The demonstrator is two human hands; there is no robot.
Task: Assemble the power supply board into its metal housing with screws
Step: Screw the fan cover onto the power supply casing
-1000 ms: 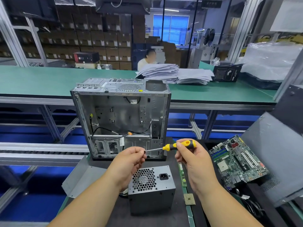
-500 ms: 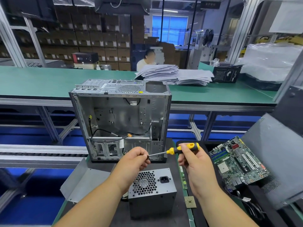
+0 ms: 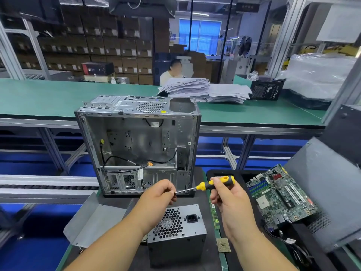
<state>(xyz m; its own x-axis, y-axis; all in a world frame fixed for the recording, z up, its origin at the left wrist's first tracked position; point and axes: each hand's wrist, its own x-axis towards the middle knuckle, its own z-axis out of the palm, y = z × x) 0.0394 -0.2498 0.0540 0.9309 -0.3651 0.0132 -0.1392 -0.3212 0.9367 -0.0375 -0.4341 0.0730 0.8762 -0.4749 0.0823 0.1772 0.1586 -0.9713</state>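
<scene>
While the left hand (image 3: 159, 193) pinches the tip of the yellow-and-black-handled screwdriver (image 3: 207, 186), presumably seating a screw I cannot see, that screw could slip from the fingers and fall through the honeycomb fan grille of the grey metal power supply box (image 3: 176, 234) directly below. The right hand (image 3: 227, 199) grips the handle, shaft angled down to the left. The box sits on the black mat, just in front of the open silver steel computer case (image 3: 137, 145), not yet inside it. Compared with half a second ago, both hands sit slightly lower and further right in the head view; the pinch is unchanged.
</scene>
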